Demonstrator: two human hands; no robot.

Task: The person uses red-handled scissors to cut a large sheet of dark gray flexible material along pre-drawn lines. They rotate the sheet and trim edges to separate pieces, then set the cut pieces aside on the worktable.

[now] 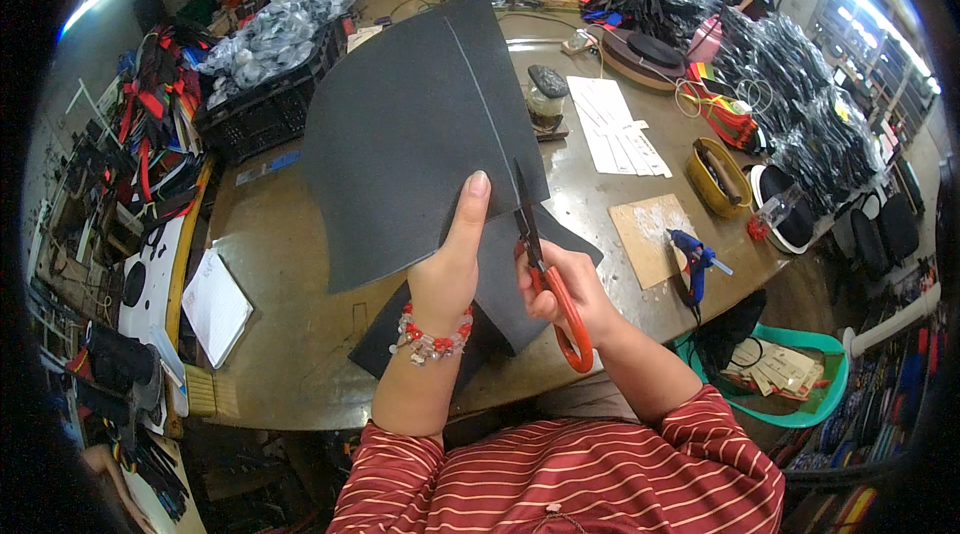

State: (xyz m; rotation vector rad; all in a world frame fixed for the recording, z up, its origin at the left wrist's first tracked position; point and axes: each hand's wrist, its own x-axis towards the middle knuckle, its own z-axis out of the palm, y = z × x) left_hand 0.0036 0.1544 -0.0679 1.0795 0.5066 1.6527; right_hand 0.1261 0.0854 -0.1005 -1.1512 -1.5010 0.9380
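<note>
My left hand [455, 254] grips a large black sheet [400, 134] by its lower edge, thumb lying on top and the other fingers hidden beneath. A pale line runs down the sheet near its right side. In my right hand [575, 289] is a pair of scissors [565, 319] with orange-red handles. Its dark blades meet the sheet's lower edge close to the pale line, where a cut shows. Another black piece [520, 304] lies on the table under the held sheet. A beaded red and white bracelet circles my left wrist.
On the brown table [285, 334] are a lidded jar [546, 99], white paper templates [615, 129], a yellow bowl [718, 179], a blue glue gun [692, 269] by a board, and a notepad [216, 304]. A black crate [270, 94] stands far left. Two people are across the table.
</note>
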